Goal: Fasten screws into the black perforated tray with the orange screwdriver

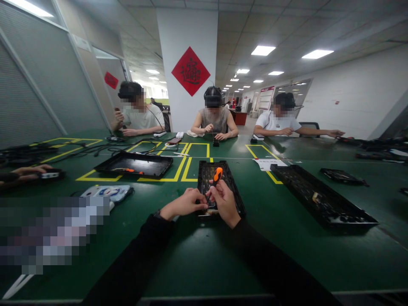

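Observation:
My right hand (225,203) is closed around a screwdriver (218,174) with an orange and black handle. Its shaft slants down to the near left, into a black plastic tray-like casing (234,187) that lies lengthwise before me. Beside the screwdriver's lower end, my left hand (188,201) has its fingers pinched together over the casing's near left part. Whatever lies between those fingertips is too small or hidden to make out. Small metallic-looking parts show inside the casing, partly covered by my hands.
A black tray (134,165) with orange-handled items lies ahead left, and a long black casing (325,195) lies right. A phone (106,192) is left of me. Several people sit across the green table (204,263); another person's hands (33,172) work at far left.

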`<state>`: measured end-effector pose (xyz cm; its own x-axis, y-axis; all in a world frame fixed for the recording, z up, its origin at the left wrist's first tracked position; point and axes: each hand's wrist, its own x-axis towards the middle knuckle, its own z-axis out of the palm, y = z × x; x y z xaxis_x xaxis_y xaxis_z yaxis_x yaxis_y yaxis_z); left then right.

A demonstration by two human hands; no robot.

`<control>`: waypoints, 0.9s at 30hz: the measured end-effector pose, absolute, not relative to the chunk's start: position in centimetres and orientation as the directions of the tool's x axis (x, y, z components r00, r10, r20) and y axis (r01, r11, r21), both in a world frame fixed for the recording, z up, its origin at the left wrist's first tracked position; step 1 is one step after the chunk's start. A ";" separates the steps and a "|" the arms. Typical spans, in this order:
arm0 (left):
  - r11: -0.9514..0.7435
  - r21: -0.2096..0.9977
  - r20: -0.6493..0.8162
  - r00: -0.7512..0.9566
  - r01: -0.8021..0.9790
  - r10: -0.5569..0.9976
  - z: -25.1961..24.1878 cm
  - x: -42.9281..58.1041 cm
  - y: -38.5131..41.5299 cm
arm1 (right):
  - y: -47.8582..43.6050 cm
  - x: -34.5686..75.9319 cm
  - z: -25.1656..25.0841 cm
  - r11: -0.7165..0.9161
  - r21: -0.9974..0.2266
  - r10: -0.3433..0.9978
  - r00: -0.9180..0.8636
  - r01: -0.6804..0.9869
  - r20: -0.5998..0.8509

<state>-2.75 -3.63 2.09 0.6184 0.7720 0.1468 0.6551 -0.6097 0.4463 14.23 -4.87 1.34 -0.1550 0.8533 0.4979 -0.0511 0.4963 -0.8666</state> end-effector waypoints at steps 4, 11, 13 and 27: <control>-0.613 0.495 0.148 0.635 0.616 0.758 2.0 -3.1 -3.6 | -4.8 14.1 1.3 0.495 -0.867 0.858 -0.130 -0.050 0.497; -0.612 0.499 0.159 0.629 0.614 0.761 1.7 -3.0 -3.4 | -4.9 14.2 1.2 0.473 -0.878 0.864 -0.152 -0.079 0.479; -0.606 0.493 0.160 0.620 0.624 0.768 1.6 -2.9 -3.3 | -5.0 14.2 1.2 0.464 -0.882 0.864 -0.180 -0.082 0.471; -0.606 0.485 0.176 0.608 0.631 0.774 1.3 -2.8 -3.4 | -5.1 14.0 1.4 0.473 -0.878 0.844 -0.248 -0.070 0.475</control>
<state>-2.78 -3.35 1.31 0.6078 0.7744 0.1760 0.6311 -0.6055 0.4849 14.04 -5.06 1.38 -0.2484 0.8445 0.4745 -0.0697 0.4730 -0.8783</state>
